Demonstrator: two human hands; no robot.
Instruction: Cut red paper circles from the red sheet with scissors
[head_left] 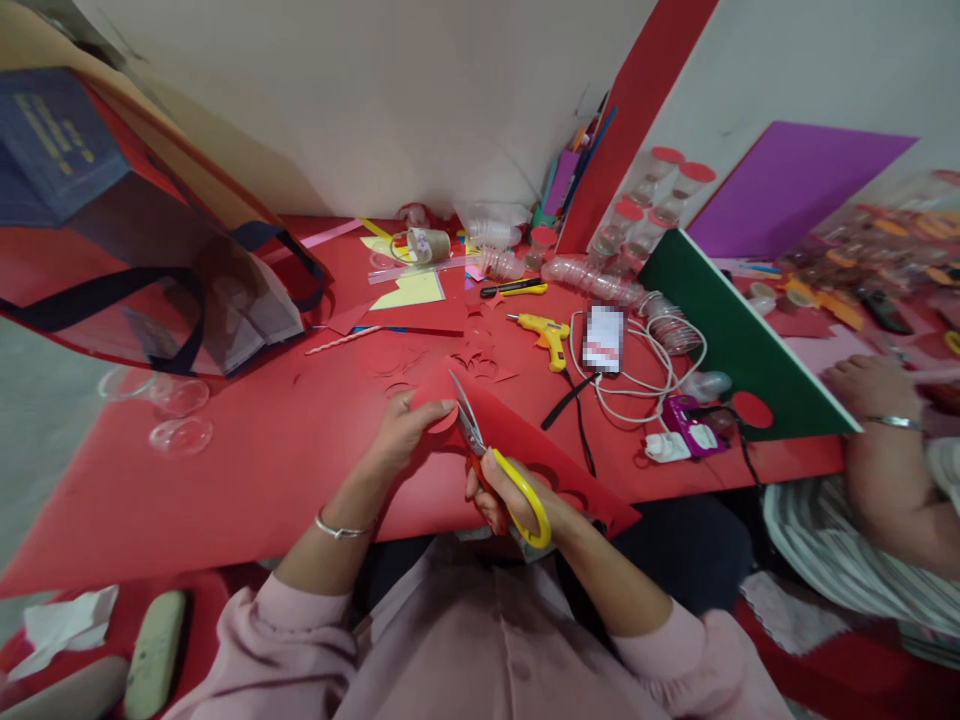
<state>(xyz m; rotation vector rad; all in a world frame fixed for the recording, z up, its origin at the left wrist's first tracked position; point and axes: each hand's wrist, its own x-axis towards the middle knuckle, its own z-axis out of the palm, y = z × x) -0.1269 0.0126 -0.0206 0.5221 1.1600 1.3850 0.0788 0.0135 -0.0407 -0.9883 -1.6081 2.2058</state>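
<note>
Both busy: L hand (409, 428) pinches red paper (544, 442), R hand (501, 497) holds scissors (480, 450).

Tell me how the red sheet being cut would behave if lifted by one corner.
Probably floppy: the red sheet looks thin and rises off the table where the left hand pinches it while the right hand works the scissors. Likely very light, so a push would slide it. The curved cut-outs near its lower edge may tear easily.
</note>
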